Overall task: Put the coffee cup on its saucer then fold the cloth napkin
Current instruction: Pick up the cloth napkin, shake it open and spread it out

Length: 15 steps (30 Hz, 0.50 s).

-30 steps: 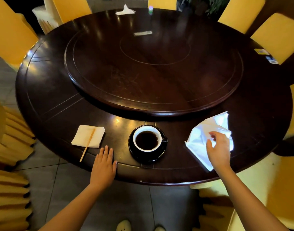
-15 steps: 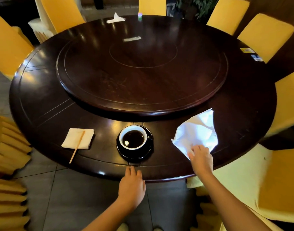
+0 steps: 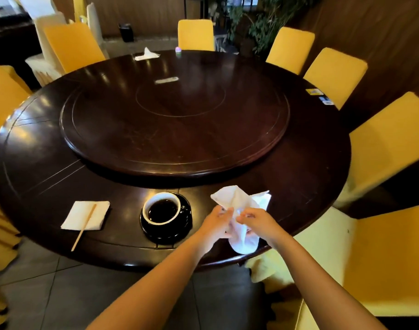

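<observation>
A black coffee cup (image 3: pixel 161 209) with a white inside, full of dark coffee, stands on its black saucer (image 3: pixel 183 226) near the table's front edge. Just right of it a crumpled white cloth napkin (image 3: pixel 241 203) is held up off the table. My left hand (image 3: pixel 216 222) and my right hand (image 3: pixel 259 222) both pinch the napkin near its middle, almost touching each other. The cloth's lower end (image 3: pixel 244 245) hangs below my fingers over the table edge.
A folded paper napkin (image 3: pixel 94 211) with a wooden stir stick (image 3: pixel 83 227) lies left of the cup. The round dark table (image 3: pixel 37 163) carries a large lazy Susan (image 3: pixel 175 122). Yellow-covered chairs (image 3: pixel 389 144) ring the table; another white napkin (image 3: pixel 145 54) lies at the far side.
My left hand has left the table edge and moved right to grasp the napkin. My right hand has lifted the napkin off the table and drawn it closer to me.
</observation>
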Available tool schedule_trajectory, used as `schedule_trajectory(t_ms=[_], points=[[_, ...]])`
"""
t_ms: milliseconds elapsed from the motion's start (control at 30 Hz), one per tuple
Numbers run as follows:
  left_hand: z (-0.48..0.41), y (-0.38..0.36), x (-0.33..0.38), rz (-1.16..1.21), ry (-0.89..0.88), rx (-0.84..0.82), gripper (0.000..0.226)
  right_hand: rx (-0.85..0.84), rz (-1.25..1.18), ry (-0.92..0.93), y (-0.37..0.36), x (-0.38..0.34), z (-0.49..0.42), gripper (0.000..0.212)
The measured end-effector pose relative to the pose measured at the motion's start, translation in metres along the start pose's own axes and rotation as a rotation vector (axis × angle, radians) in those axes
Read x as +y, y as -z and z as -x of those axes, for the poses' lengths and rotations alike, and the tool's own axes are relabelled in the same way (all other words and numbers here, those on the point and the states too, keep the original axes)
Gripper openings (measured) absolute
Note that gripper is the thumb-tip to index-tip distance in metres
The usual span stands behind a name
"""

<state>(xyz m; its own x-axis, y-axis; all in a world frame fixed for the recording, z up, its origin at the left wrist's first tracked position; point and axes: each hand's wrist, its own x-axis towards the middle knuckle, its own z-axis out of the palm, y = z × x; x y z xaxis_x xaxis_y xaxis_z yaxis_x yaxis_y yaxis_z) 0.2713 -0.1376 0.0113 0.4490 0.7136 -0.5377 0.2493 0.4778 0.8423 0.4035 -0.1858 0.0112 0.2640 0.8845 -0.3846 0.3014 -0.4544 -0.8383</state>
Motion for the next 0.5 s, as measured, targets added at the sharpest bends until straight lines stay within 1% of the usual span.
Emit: schedule_trajectory(t_ms=[100, 200, 233, 267, 300, 333, 400, 500], points=[[0.001, -0.002, 0.024, 0.049, 0.003, -0.003, 0.033, -0.045, -0.075, 0.068, 0.015, -0.015, 0.011, 0.025], [0.005, -0.006, 0.046, 0.019, -0.042, 0.042, 0.021, -0.054, -0.076, 0.132, 0.029, -0.030, 0.020, 0.022], [0.007, -0.008, 0.053, -0.008, -0.086, 0.061, 0.014, -0.042, -0.062, 0.155, 0.034, -0.033, 0.022, 0.021], [0.008, -0.010, 0.059, -0.039, -0.145, 0.074, 0.012, -0.028, -0.045, 0.176, 0.037, -0.038, 0.025, 0.018], [0.010, -0.011, 0.064, -0.080, -0.210, 0.079, 0.016, -0.018, -0.033, 0.196, 0.041, -0.041, 0.027, 0.014], [0.012, -0.013, 0.070, -0.121, -0.263, 0.071, 0.018, -0.008, -0.034, 0.217, 0.044, -0.045, 0.030, 0.012], [0.020, -0.014, 0.080, -0.206, -0.347, 0.025, 0.020, 0.038, -0.080, 0.241, 0.051, -0.053, 0.035, 0.013], [0.029, -0.015, 0.090, -0.338, -0.408, -0.061, 0.025, 0.122, -0.220, 0.222, 0.066, -0.070, 0.043, 0.011]])
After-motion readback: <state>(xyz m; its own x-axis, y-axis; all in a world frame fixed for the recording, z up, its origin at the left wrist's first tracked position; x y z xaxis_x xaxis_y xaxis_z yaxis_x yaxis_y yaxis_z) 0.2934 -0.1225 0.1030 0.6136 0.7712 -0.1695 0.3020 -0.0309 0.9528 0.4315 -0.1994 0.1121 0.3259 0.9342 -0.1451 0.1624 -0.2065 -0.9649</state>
